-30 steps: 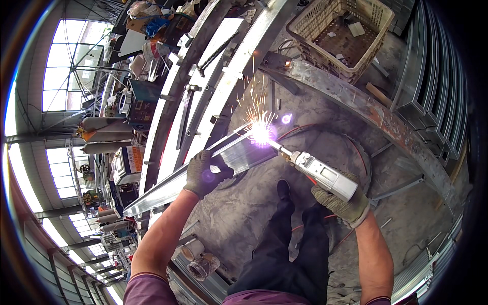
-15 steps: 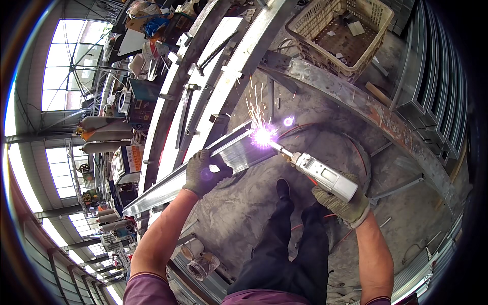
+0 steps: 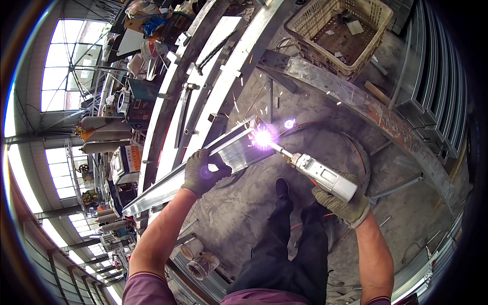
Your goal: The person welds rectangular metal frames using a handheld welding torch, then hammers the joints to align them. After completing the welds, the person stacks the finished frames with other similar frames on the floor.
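Observation:
My left hand, in a grey-green work glove, is closed on the near edge of a long silvery metal channel, which slants up to the right. In my right hand, also gloved, is a white-and-grey handheld welding torch. Its thin nozzle points up and left at the channel's far end. A bright violet-white glow with flying sparks burns at the tip and hides the contact there. Fingers of the right hand are partly hidden under the torch body.
A beige plastic crate stands at the far right beside a worn steel beam. Stacked metal profiles line the right side. Bench rails run along the left. A hose loops over the floor; buckets sit near my legs.
The sparks have changed from a dense upward spray to scattered streaks, some flying right. Both hands, the torch and the channel stay almost where they were.

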Demonstrator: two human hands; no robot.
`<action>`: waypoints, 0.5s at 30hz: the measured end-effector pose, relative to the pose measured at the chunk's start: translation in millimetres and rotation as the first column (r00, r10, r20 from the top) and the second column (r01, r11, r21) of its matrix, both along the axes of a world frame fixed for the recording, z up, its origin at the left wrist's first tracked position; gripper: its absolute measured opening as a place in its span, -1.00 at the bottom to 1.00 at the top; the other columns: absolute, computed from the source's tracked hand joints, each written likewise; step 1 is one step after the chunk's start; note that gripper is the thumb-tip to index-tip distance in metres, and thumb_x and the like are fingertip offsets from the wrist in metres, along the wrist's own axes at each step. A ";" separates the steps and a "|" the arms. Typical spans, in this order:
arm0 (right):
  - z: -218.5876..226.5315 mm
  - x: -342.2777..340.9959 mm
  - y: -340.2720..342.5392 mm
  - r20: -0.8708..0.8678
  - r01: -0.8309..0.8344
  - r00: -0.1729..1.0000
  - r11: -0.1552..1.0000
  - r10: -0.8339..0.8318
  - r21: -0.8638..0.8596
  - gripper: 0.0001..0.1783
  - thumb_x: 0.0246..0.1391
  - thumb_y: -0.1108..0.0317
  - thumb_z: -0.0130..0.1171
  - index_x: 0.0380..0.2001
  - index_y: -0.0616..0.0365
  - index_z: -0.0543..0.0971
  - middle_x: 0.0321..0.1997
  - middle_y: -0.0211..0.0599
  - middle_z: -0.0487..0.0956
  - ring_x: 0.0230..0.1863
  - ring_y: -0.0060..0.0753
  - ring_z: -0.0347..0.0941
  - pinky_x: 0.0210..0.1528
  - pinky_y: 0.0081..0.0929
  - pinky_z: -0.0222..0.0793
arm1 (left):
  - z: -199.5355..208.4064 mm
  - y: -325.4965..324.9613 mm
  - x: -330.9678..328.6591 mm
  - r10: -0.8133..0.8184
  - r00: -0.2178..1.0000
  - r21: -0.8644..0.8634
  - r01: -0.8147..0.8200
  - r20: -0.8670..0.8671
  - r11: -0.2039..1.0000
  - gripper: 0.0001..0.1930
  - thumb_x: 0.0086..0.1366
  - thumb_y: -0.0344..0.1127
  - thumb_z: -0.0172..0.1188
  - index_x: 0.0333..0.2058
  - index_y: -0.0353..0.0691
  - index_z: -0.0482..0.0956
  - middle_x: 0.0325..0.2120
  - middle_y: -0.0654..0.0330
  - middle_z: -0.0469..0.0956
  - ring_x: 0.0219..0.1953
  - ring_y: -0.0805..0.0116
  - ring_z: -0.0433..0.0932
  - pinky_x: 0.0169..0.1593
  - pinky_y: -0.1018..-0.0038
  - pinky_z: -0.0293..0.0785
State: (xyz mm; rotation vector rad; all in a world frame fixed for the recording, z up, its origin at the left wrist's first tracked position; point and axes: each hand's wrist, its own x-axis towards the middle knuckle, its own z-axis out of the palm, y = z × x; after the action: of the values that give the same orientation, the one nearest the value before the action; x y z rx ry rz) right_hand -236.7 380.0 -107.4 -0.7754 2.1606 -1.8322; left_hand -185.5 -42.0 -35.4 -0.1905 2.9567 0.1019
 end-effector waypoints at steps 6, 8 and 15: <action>-2.5 0.4 1.9 0.005 -0.012 1.000 1.000 0.012 0.011 -0.74 0.12 0.34 0.48 -0.10 0.10 0.76 -0.23 -0.22 0.76 -0.28 -0.18 0.74 -0.26 -0.30 0.67 | 0.1 -3.7 -0.5 -0.019 0.999 0.059 0.017 0.037 0.998 -0.37 0.01 -0.01 0.70 -0.22 -0.28 0.48 -0.33 0.16 0.79 -0.14 0.05 0.73 0.00 0.18 0.57; -2.4 1.4 2.4 0.018 -0.016 1.000 1.000 0.016 0.020 -0.73 0.12 0.34 0.48 -0.10 0.11 0.76 -0.23 -0.21 0.76 -0.27 -0.17 0.75 -0.24 -0.30 0.68 | -1.2 -4.9 0.4 -0.016 0.999 0.050 0.014 0.040 0.999 -0.38 0.00 -0.01 0.70 -0.23 -0.28 0.48 -0.32 0.17 0.79 -0.14 0.06 0.73 0.00 0.18 0.57; -0.6 2.1 4.4 0.079 -0.023 0.997 1.000 0.021 0.018 -0.71 0.12 0.34 0.49 -0.08 0.14 0.76 -0.21 -0.17 0.76 -0.24 -0.17 0.76 -0.21 -0.32 0.69 | 4.8 2.5 -4.1 0.003 0.999 0.073 -0.007 0.049 0.997 -0.39 -0.01 -0.02 0.70 -0.26 -0.27 0.49 -0.32 0.17 0.79 -0.16 0.08 0.73 -0.01 0.21 0.56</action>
State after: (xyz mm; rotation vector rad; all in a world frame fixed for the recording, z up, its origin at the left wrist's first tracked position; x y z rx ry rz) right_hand -234.6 384.4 -108.1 -0.7072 2.1089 -1.7980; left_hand -189.5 -39.4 -30.6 -0.1874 2.8985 0.2026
